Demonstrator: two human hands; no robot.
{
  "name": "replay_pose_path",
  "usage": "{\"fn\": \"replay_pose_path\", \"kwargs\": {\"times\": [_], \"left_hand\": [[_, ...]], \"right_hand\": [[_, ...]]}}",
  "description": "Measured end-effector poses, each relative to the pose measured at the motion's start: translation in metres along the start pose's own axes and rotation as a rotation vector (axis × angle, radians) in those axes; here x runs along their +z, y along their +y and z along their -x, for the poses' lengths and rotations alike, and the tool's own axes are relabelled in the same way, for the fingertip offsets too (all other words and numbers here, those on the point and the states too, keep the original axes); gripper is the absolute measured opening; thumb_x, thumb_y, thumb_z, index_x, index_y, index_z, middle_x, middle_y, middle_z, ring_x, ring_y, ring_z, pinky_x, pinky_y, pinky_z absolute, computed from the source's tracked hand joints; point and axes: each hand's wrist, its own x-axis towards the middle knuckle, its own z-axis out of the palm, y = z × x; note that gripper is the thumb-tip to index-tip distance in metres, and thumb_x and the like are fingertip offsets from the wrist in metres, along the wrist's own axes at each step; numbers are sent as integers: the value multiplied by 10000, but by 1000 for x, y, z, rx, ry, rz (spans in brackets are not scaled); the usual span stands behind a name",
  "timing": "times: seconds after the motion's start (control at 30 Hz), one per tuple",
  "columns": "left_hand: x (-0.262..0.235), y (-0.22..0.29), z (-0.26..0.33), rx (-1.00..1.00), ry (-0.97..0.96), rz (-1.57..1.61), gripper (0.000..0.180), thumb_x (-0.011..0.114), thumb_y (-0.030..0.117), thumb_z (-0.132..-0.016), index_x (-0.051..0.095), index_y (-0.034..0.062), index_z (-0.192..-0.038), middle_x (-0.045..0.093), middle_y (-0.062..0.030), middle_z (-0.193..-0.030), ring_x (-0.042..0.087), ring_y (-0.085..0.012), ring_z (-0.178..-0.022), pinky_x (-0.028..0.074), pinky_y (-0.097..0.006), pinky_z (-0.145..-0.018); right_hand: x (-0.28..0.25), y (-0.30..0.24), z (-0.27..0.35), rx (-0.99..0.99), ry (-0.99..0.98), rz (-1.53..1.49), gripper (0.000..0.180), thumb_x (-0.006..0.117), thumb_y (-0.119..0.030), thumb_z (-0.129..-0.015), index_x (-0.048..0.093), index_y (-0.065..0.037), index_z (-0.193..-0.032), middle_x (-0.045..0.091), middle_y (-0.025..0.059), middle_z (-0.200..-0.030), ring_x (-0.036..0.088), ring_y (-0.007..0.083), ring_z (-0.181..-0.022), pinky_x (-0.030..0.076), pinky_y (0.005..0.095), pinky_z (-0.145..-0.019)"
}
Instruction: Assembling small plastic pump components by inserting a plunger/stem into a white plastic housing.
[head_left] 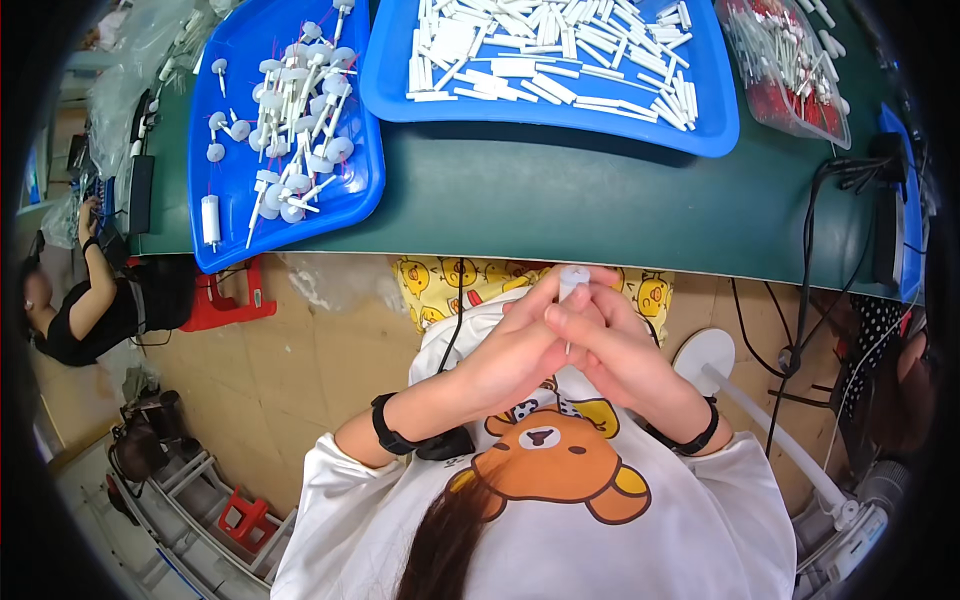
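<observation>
Close to the table's front edge, my left hand (515, 345) and my right hand (630, 350) come together around a small white cylindrical part (573, 280). Its pale round end shows between the fingertips, and a thin pin sticks out below, between the palms. Both hands have their fingers closed on it; much of the part is hidden by them. Beyond them, the left blue tray (370, 190) bears many white rods with round grey-white caps and thin red wires, plus a thicker white cylinder (210, 220). A wider blue tray (560, 117) holds loose white tubes (550, 85).
The green table (520, 200) carries both trays. A clear container (800, 110) of red and white parts sits at its far right, near black cables (815, 215). A white round-headed stand (705, 360) is beside my right arm. Another person (95, 290) is at the left.
</observation>
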Motion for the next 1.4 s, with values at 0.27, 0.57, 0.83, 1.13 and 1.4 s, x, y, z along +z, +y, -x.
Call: {"fn": "replay_pose_path", "kwargs": {"times": [0.27,0.57,0.83,1.13,1.4], "left_hand": [[-1,-10,-4,57,39,20,288,412,327,-984,453,75,-1115,493,-11,-955,477,-103,-895,419,-301,-785],[6,-37,-30,305,209,-43,192,422,245,-988,427,83,-885,390,30,-779,379,-63,-720,368,-235,-667],[-1,-27,-23,215,122,-40,178,404,266,-992,432,91,-985,428,17,-842,408,-71,-778,385,-250,-697],[-19,-14,-3,144,-182,115,286,397,308,-989,370,105,-1189,444,-35,-977,453,-123,-905,406,-305,-825],[-16,-19,-5,90,-71,26,395,355,402,-985,355,99,-1238,455,-34,-1018,465,-118,-932,406,-292,-834]], "right_hand": [[9,9,-1,-201,92,-1,349,719,-124,-779,525,-4,-1043,578,43,-954,552,90,-891,455,233,-748],[-23,-6,-15,-224,0,245,315,679,-8,-758,524,2,-1032,566,39,-961,553,94,-868,463,260,-768],[-15,-4,-14,-231,36,329,403,712,-60,-756,504,8,-1095,563,46,-1003,541,98,-902,448,249,-785],[-5,-1,5,-228,-45,312,537,700,-114,-797,421,31,-1232,535,62,-1101,509,118,-1048,409,271,-904],[0,14,-1,-303,90,200,468,708,-106,-786,472,14,-1172,542,63,-1082,506,89,-1008,421,248,-863]]}}
